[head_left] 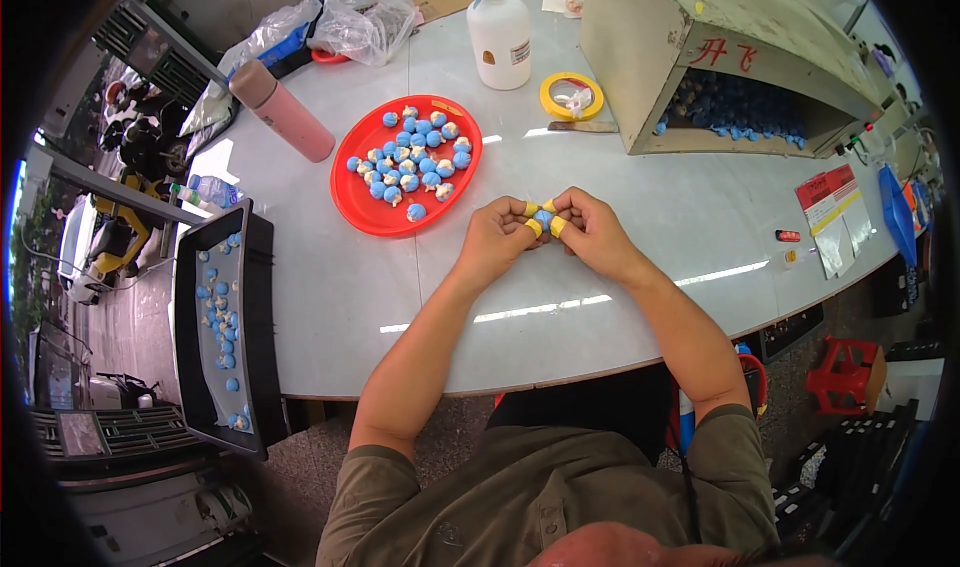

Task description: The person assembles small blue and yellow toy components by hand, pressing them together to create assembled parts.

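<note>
Evidently we pinch the small blue piece [544,218] from both sides, left hand [494,235] and right hand [600,235] nearly closed, yellow-covered fingertips [558,227] meeting on it, above the table [540,342], inward of its near edge. We judge it light, perhaps brittle: best held gently by its sides.
</note>
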`<act>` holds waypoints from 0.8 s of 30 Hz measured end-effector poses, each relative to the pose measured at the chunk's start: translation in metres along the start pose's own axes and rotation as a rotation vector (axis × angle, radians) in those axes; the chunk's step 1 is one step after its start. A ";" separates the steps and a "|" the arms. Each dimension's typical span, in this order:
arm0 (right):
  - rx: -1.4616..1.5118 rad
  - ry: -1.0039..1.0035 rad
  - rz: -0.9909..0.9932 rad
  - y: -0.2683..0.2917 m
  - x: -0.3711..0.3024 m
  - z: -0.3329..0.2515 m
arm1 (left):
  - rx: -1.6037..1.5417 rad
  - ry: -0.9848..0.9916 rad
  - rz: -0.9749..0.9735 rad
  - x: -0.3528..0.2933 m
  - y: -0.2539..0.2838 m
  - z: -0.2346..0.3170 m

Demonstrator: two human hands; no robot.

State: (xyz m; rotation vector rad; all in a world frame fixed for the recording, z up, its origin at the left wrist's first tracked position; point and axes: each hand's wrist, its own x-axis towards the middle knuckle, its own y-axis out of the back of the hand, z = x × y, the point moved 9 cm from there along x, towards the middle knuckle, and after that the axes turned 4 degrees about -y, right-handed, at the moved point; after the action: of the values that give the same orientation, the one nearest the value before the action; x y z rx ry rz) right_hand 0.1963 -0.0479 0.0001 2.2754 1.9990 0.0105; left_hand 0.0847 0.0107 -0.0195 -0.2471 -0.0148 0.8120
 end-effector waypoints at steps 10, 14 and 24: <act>-0.094 0.043 -0.005 -0.002 -0.002 0.001 | 0.024 -0.045 -0.010 -0.001 -0.002 -0.002; -0.066 0.068 -0.010 -0.004 -0.002 -0.002 | 0.039 -0.053 -0.005 -0.001 -0.001 -0.002; -0.088 0.105 0.039 0.001 0.000 -0.001 | 0.061 0.011 -0.010 0.001 -0.001 -0.006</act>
State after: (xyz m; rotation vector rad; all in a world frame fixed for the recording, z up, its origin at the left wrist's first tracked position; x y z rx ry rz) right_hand 0.1968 -0.0481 0.0012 2.3031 1.9599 0.2218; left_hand 0.0865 0.0092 -0.0249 -0.1935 0.0189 0.7999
